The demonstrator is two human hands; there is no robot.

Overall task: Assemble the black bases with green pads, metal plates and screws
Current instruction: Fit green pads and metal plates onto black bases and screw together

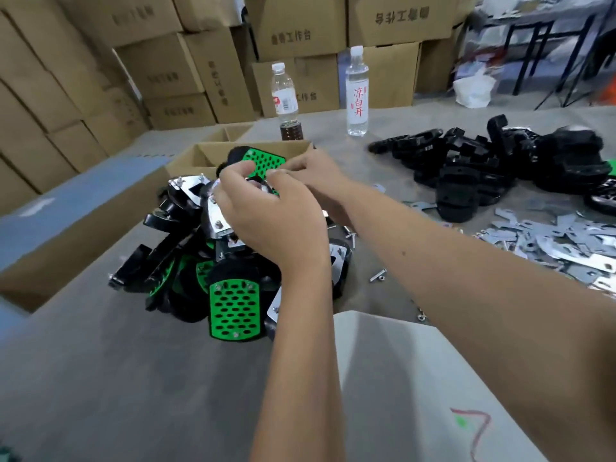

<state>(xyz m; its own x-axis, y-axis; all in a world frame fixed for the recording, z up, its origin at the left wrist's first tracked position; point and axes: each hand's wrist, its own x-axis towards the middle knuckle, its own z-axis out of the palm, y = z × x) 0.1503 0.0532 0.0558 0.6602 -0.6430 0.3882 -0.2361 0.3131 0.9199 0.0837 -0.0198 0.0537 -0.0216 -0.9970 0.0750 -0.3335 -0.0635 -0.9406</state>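
Green-padded base (263, 161) tilted, long axis away, both hands (266, 215) gripping.

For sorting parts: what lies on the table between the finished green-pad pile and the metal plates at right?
Head view: loose screws only, between pile and plates.

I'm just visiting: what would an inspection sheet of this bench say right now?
Surface: grey table, loose screws.
Job's things: finished pile; bare bases; metal plates; green pad held.
Clutter: two bottles, open carton.
Hands: left hand and right hand both grip one piece above the pile.
Cables: nothing seen.
Surroundings: stacked boxes, black frame.
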